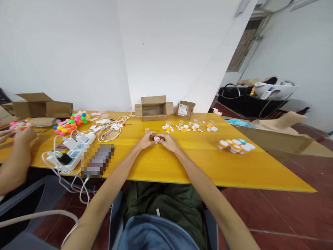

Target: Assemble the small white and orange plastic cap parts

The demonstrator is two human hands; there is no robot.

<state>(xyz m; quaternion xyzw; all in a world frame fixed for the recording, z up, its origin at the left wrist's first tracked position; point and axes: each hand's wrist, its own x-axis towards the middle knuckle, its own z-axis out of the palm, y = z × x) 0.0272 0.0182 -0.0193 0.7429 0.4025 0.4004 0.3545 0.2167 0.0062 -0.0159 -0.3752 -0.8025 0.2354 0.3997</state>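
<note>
Near the middle of the yellow table (161, 166), my left hand (147, 140) and my right hand (168, 141) meet around a small piece with a white round top (156, 138) and dark brown parts. Fingers of both hands are closed on it. A small clear cup (147, 130) stands just behind my left hand. Beyond my hands lie loose white parts and orange rings (183, 130) beside several clear cups. To the right, several capped jars (236, 147) with white, orange and teal lids are grouped together.
Open cardboard boxes (154, 109) stand by the wall. On the left are a white power strip (75, 154) with cables, a blurred-out phone (98, 161) and colourful balls (66, 127). At the far left, another person's hands (23, 135) hold similar balls.
</note>
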